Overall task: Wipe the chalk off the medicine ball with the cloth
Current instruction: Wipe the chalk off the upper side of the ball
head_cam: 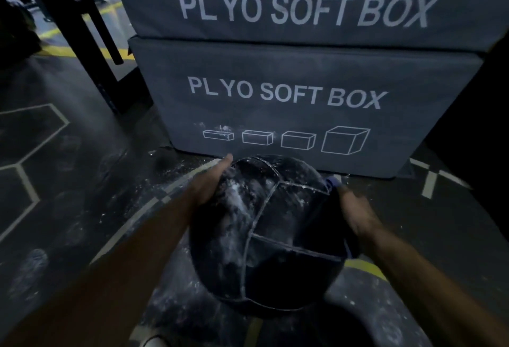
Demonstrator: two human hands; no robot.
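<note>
A large black medicine ball (pixel 275 236) with pale seams fills the lower middle of the view, smeared with white chalk on its left panels. My left hand (pixel 210 181) lies flat against the ball's upper left side, fingers straight. My right hand (pixel 355 209) is on the ball's right side and presses a dark blue cloth (pixel 337 195) against it; a lighter corner of the cloth sticks up near the fingertips. Blur hides how the right fingers lie.
Two stacked grey boxes marked PLYO SOFT BOX (pixel 289 99) stand just behind the ball. The dark floor (pixel 82 195) carries white hexagon lines, yellow lines and scattered chalk dust. A black rack post (pixel 82 30) rises at the upper left.
</note>
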